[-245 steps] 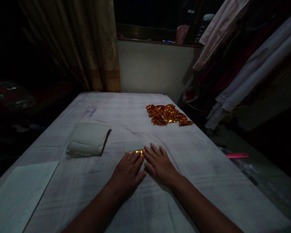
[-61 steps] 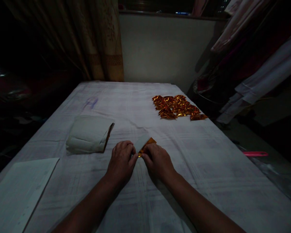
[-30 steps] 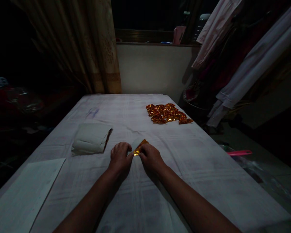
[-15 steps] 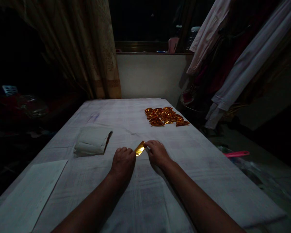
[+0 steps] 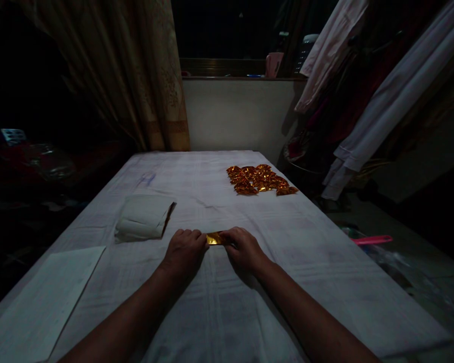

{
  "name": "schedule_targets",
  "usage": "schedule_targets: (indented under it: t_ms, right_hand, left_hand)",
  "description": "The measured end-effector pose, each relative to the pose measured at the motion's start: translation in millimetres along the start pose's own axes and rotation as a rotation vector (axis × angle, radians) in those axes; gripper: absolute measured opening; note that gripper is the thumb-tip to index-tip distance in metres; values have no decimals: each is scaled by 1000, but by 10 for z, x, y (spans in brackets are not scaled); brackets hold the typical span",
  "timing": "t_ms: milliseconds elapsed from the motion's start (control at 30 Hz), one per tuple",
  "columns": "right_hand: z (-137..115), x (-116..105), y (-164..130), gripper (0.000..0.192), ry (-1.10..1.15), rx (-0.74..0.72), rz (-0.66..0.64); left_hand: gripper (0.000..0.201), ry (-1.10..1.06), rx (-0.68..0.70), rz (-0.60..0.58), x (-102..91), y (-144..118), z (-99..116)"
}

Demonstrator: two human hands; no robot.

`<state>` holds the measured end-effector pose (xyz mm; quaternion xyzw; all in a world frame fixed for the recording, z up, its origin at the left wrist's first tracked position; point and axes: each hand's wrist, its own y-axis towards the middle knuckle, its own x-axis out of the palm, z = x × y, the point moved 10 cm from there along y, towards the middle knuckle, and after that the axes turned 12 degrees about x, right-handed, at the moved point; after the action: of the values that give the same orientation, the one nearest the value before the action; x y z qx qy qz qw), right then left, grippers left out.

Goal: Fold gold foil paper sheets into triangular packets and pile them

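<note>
A small shiny gold foil wrapper [image 5: 214, 238] is stretched level between my two hands, above the cloth-covered table [image 5: 227, 212]. My left hand [image 5: 187, 248] is closed on its left end. On the opposite end, the fingers of my right hand [image 5: 243, 247] pinch the foil. Whether anything lies inside the foil cannot be seen. Beyond my right hand, a cluster of several orange-gold foil-wrapped pieces [image 5: 255, 179] lies near the table's right edge. To the left of my left hand rests a pale, flat paper packet [image 5: 144, 218] with its right end open.
A white sheet of paper [image 5: 45, 300] lies at the left front of the table. Behind stand a curtain [image 5: 151, 75] and a sill with a pink mug [image 5: 274, 64]. Clothes [image 5: 397, 96] hang at the right. A pink handle [image 5: 373, 240] shows beyond the right edge.
The gold foil has turned from a slant to nearly level. My right hand has come down a little, and my left hand has shifted slightly left. The foil-wrapped pieces stay put.
</note>
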<state>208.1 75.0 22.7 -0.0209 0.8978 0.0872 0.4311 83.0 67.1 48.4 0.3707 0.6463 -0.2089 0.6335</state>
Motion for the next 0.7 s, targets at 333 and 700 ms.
schedule_targets:
  t_ms: [333, 700]
  right_hand:
    - [-122, -17, -34, 17, -210, -260, 106]
    - [-139, 63, -108, 9, -117, -313, 65]
  left_hand:
    - [17, 1, 151, 88, 13, -152, -19]
    - [19, -218, -29, 158, 74, -220, 125]
